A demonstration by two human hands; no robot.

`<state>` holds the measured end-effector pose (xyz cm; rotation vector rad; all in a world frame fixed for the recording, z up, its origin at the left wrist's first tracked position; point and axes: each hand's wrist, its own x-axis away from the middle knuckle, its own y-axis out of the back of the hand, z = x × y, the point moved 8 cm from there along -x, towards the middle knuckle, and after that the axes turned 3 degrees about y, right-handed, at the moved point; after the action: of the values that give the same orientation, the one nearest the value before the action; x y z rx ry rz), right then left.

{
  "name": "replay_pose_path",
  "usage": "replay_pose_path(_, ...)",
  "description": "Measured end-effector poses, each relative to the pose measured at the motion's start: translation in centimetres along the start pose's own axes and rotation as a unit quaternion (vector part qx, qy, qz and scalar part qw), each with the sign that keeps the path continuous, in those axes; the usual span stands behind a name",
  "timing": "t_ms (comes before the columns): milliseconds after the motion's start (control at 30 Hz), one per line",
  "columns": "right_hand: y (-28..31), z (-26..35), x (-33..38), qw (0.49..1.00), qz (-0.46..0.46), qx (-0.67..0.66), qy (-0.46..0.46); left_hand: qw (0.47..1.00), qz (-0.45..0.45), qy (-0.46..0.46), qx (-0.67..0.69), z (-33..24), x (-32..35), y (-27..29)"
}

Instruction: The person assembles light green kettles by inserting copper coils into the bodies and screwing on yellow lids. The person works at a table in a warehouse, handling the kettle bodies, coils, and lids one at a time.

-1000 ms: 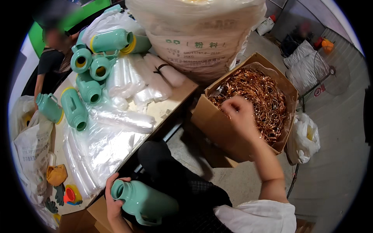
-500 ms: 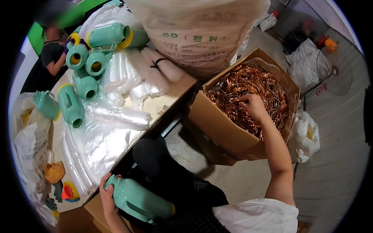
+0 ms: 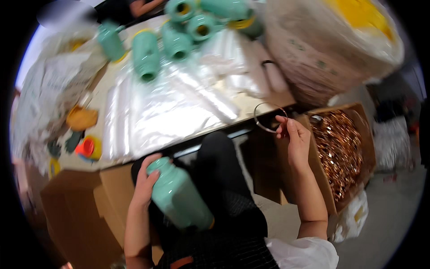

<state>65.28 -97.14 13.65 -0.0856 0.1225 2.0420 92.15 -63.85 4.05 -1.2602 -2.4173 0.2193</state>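
My left hand (image 3: 144, 181) grips a mint-green bottle (image 3: 179, 195) lying tilted across my lap, mouth toward the table. My right hand (image 3: 293, 139) is raised beside the table edge and pinches a thin metal ring (image 3: 270, 117) between its fingertips. To its right stands an open cardboard box (image 3: 322, 179) full of copper-coloured rings (image 3: 340, 152). Several more mint-green bottles (image 3: 145, 56) lie on the table (image 3: 251, 105) among clear plastic bags (image 3: 165, 107).
A large filled sack (image 3: 331, 49) stands at the table's far right. Cardboard boxes (image 3: 76, 210) sit at my lower left. Orange and yellow caps (image 3: 87, 145) lie at the table's left. Another person's arm (image 3: 143, 6) shows at the top edge. A white bag (image 3: 354, 217) lies on the floor.
My right hand has left the box of copper rings and come up toward the table holding one ring. The view has swung left, and the bottle stays in my left hand.
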Motion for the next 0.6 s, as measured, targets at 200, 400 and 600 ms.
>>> replay_pose_path(200, -20.6, 3.6, 7.3, 0.856, 0.287, 0.195, 0.383, 0.999, 0.004, -0.018, 0.031, -1.0, 0.1, -0.3)
replay_pose_path(400, -28.2, 6.2, 13.0, 0.679, 0.451, 0.288, 0.503, 0.993, -0.05, -0.094, -0.043, -2.3, 1.0, 0.6)
replay_pose_path(600, -26.2, 4.6, 12.0, 0.763, 0.419, 0.148, 0.469, 0.997, 0.028, -0.058, -0.047, -2.4, 1.5, -1.0)
